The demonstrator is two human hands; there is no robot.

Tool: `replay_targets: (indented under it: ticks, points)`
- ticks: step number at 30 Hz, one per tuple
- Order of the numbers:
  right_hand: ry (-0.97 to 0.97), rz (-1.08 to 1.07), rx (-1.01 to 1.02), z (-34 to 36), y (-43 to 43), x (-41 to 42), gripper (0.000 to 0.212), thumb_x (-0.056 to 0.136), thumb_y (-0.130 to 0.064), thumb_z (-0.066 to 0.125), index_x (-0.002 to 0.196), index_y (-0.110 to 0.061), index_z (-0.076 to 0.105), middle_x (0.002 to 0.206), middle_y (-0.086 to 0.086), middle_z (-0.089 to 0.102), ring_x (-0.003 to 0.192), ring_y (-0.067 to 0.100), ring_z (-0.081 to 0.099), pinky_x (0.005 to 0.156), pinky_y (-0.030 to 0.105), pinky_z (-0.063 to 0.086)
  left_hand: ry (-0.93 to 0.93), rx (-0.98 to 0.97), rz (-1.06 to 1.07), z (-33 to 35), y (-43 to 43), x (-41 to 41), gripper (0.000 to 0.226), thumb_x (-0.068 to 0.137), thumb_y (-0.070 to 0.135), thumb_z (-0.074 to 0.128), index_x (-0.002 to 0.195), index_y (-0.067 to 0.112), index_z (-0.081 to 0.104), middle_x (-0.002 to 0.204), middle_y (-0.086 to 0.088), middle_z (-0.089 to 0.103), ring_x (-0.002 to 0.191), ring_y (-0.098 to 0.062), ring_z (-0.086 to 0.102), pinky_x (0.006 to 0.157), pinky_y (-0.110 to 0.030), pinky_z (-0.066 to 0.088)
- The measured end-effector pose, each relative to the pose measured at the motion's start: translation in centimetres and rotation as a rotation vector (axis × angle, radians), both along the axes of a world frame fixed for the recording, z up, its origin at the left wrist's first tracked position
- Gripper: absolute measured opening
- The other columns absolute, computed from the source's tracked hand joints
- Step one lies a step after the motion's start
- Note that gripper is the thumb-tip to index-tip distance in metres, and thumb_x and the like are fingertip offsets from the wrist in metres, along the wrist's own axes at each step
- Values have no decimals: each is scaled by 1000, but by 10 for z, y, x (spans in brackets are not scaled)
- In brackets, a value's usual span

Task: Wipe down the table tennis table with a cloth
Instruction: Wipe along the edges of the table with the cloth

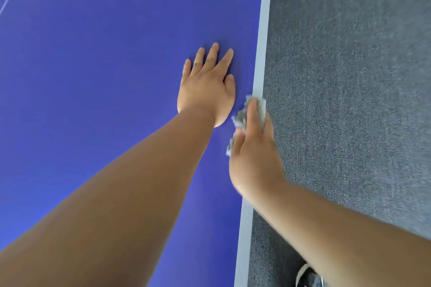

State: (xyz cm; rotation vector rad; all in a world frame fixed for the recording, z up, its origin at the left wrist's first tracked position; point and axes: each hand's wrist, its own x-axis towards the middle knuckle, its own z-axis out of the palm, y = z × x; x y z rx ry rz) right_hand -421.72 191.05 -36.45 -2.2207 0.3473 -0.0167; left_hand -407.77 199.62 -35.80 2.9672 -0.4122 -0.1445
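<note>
Head view: left grip point(206, 87) released, flat on blue desk point(93, 77) prob. to brace the lean, right grip point(254, 154) w/ straight fingers point(253, 112) presses cloth point(240, 119) onto desk's pale edge strip point(263, 42) by carpet point(349, 77), so edge gets wiped.

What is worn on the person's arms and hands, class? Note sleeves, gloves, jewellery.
Nothing shows: the left hand and right hand are gloveless, with no rings, watch or bracelet visible, and no sleeve reaches into view on either arm.
</note>
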Motion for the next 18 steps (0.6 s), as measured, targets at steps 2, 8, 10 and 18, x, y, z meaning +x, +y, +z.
replay_targets:
  ticks: [2,8,10,18]
  points:
    - [44,-31,53,3,-13,49,65,107,-23,35,163,-26,1,163,-1,25,143,18,40,102,24,43,3,-4,3,-1,2,0,59,106,39,20,165,37,14,174,7,7,160,-22,2,130,-43,0]
    - [39,4,-228,5,-5,39,62,105,-27,35,162,-29,10,169,1,8,142,21,39,93,34,50,9,-11,-7,0,2,0,57,107,36,20,164,36,14,174,6,8,160,-23,2,129,-44,1]
    - [16,-44,-127,1,4,1,62,103,-34,30,161,-39,7,168,-7,8,133,18,51,89,30,48,11,-8,-4,0,2,2,57,108,35,20,164,36,14,173,7,8,160,-23,2,129,-44,1]
    - [166,-106,-167,-7,4,10,63,106,-39,26,159,-44,-7,166,1,16,106,33,66,73,33,41,4,-7,-6,-3,2,3,56,107,36,22,164,37,18,173,6,10,160,-23,3,130,-44,2]
